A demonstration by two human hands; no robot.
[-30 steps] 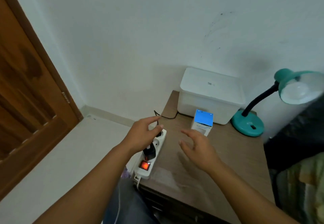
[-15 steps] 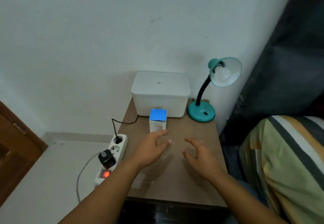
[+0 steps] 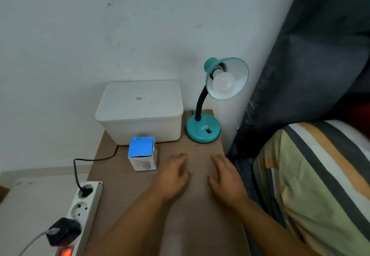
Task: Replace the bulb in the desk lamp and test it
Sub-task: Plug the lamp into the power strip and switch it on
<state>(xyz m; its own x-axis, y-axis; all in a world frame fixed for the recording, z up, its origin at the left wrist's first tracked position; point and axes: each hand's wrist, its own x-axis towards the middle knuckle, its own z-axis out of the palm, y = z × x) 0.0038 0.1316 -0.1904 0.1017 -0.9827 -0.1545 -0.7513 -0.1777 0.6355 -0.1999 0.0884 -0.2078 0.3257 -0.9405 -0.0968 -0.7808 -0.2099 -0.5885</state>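
A teal desk lamp (image 3: 203, 130) stands at the back right of the brown side table (image 3: 200, 225). Its shade faces me with an unlit white bulb (image 3: 223, 83) in the socket. A small blue-topped bulb box (image 3: 142, 153) stands upright left of centre. My left hand (image 3: 174, 177) and my right hand (image 3: 226, 177) lie side by side over the tabletop in front of the lamp, fingers straight, holding nothing. The lamp's black cord (image 3: 91, 159) runs to a white power strip (image 3: 80, 215) whose red switch (image 3: 65, 252) glows.
A white lidded plastic box (image 3: 140, 111) sits at the back of the table against the wall. A black adapter (image 3: 63, 231) is plugged into the strip. A striped bed cover (image 3: 312, 185) and a dark curtain (image 3: 320, 55) border the right side.
The view swung right from the power strip to the lamp. My left hand left the power strip and both hands moved forward over the table, now flatter and nearer the lamp.
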